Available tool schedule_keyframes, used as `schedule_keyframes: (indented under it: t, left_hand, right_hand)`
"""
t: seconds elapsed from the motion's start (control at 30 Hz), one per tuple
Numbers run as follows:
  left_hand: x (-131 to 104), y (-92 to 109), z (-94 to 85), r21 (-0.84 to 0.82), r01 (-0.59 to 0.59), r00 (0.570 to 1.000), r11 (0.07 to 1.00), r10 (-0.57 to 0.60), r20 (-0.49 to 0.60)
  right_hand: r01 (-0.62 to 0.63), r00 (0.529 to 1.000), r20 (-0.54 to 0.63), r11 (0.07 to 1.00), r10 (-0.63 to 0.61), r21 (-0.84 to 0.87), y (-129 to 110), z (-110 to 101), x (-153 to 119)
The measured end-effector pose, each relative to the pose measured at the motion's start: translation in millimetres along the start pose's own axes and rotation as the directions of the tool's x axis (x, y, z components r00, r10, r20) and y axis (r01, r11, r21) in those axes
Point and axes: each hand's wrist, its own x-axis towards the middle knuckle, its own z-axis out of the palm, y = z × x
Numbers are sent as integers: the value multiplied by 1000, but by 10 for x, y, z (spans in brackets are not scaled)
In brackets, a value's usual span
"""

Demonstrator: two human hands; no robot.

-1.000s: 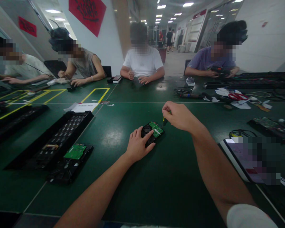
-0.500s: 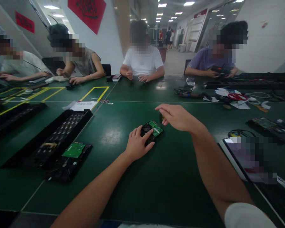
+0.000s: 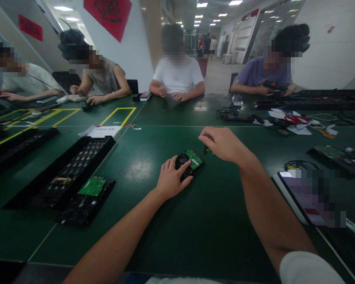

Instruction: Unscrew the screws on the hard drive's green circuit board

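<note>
In the head view a hard drive point(image 3: 194, 158), its green circuit board facing up, lies on the green table in front of me. My left hand point(image 3: 173, 177) grips its near left part, index finger across the top and thumb along the near side. At the drive's far right corner, my right hand point(image 3: 220, 144) has thumb and fingers pinched around a small upright screwdriver point(image 3: 206, 150) with dark and yellow parts. Its tip is too small to make out, so I cannot tell whether it touches the drive.
Left of me lie a long black tray point(image 3: 73, 173) and another drive in a black caddy point(image 3: 91, 201). A tablet point(image 3: 301, 197) rests at the right, near a dark unit with a board point(image 3: 337, 157). Cables, papers point(image 3: 298, 128) and several people are across the table.
My right hand's stretched fingers have curled in, and the hand has shifted slightly right. More of the screwdriver shows below it. My left hand and the hard drive have stayed put.
</note>
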Motion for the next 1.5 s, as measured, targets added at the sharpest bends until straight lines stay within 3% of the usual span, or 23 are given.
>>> schedule_keyframes:
  t: [0.27, 0.43, 0.53, 0.67, 0.8, 0.93, 1.4, 1.5]
  left_hand:
    - [2, 0, -2, -6, -1, 1000, 1000, 1, 1]
    - [5, 2, 3, -8, 3, 1000, 1000, -3, -4]
    - [4, 5, 0, -7, 10, 1000, 1000, -10, -4]
    - [2, 6, -8, -4, 6, 1000, 1000, -6, 3]
    - [2, 8, -19, -2, 10, 1000, 1000, -10, 5]
    - [5, 8, -22, -4, 8, 1000, 1000, -8, 6]
    - [8, 4, -6, 1, 2, 1000, 1000, -2, 4]
    - [11, 9, -8, 8, 1, 1000, 1000, -1, 7]
  right_hand:
    - [-84, 985, 170, 960, 39, 266, -8, 8, -16]
    - [-41, 967, 249, 926, -58, 376, -17, -4, -37]
    - [-6, 973, 222, 943, -72, 332, -41, -38, -42]
    - [72, 993, 85, 985, -85, 154, -45, -65, -20]
    - [33, 999, 4, 999, -33, 44, -18, -57, -4]
    - [28, 999, -21, 999, -27, 44, -17, -47, -10]
    - [-20, 993, 116, 956, -15, 294, 38, 36, -6]
    - [9, 990, 131, 962, -46, 274, 37, 37, -2]
